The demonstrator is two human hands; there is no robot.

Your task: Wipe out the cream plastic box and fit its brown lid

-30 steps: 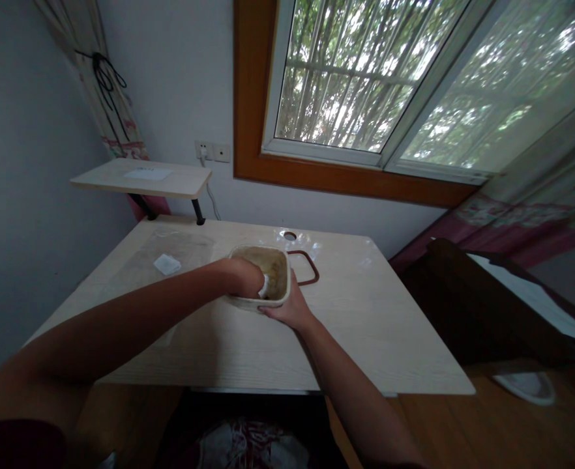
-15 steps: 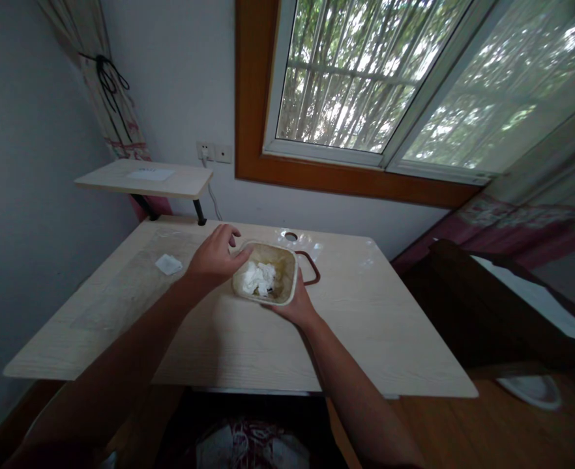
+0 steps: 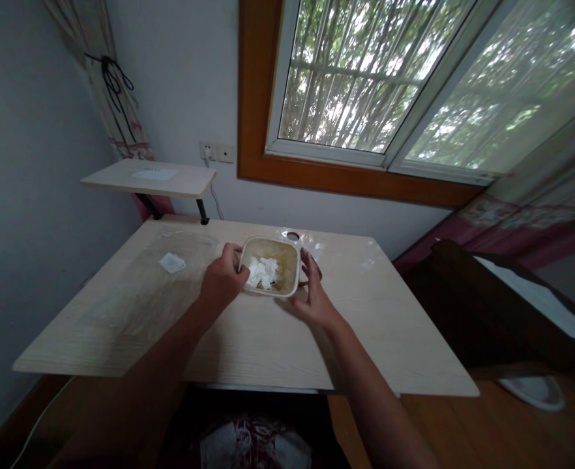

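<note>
A small off-white bin (image 3: 286, 279) with rounded corners stands tipped toward me above the desk, its mouth facing up at me. Crumpled white tissues (image 3: 264, 271) lie inside, with a small dark bit among them. My left hand (image 3: 223, 273) grips the left rim, its thumb over the edge. On the other side, my right hand (image 3: 315, 294) is closed round the right wall, fingers up along it and thumb near the lower corner. The bin's brown handle is mostly hidden behind those fingers.
A clear plastic sheet (image 3: 135, 293) lies on the left of the desk (image 3: 366, 339), with a white folded paper piece (image 3: 172, 262) on it. A raised shelf (image 3: 190, 184) stands at the back left, near a wall socket (image 3: 208, 151). Dark furniture (image 3: 493, 312) is at right.
My left hand has come down from above the bin onto its left rim. My right hand has shifted from beneath to the right side, over the handle. The bin sits slightly higher in view.
</note>
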